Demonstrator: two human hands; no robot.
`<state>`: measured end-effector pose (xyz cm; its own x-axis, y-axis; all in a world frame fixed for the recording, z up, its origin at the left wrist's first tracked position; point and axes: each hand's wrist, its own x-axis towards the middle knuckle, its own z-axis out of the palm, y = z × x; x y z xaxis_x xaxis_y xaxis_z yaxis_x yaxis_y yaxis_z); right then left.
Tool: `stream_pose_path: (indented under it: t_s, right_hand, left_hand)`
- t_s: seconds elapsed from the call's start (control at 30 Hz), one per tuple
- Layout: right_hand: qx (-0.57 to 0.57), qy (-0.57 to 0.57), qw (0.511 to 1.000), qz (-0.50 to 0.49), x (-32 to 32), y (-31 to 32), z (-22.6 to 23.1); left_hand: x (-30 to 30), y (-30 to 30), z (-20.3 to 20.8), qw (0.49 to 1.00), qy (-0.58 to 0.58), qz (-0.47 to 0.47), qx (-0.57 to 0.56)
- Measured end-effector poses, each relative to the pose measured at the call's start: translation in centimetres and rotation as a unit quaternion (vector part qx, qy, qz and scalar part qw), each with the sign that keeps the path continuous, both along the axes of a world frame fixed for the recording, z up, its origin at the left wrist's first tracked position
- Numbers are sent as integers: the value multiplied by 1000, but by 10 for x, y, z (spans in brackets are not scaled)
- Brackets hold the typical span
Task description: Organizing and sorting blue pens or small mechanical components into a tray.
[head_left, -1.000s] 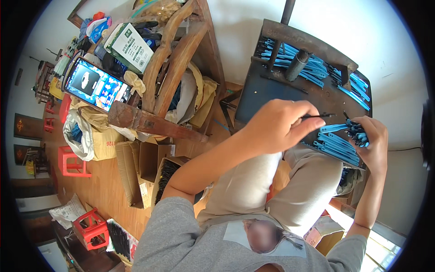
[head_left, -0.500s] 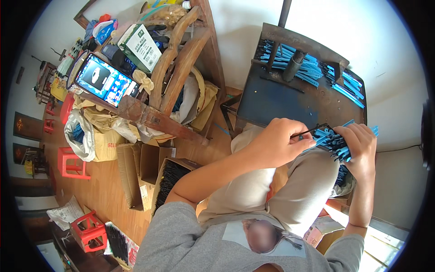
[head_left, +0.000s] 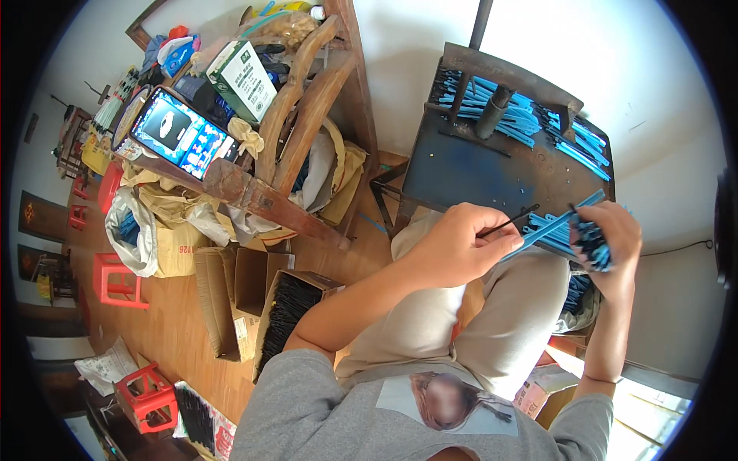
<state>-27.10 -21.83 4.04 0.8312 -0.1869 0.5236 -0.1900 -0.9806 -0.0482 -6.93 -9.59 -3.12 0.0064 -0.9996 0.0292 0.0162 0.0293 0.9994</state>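
The left hand pinches a black stick and, as far as the blur permits to see, also the end of a blue strip, which points toward two o'clock. The right hand, at three o'clock from the left, is closed around a bundle. More strips lie on the tabletop, toward its one o'clock edge.

Right hand, gripped strips (blue), worktable
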Motion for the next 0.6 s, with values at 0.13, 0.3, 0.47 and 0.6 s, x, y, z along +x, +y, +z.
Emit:
stream_pose_path:
  t_s: [0.13,0.3,0.47,0.6]
  right_hand:
    - [238,-242,929,-150,-21,11,-11]
    - [416,-321,848,-64,-27,13,-3]
    - [520,-320,792,-4,-12,31,-16]
    - [538,-328,776,1,4,47,-25]
  left_hand:
    - [3,7,7,999,10,22,-28]
    - [0,13,9,995,93,35,-29]
    - [-6,20,6,986,167,10,-20]
    - [-12,24,7,982,190,-13,-19]
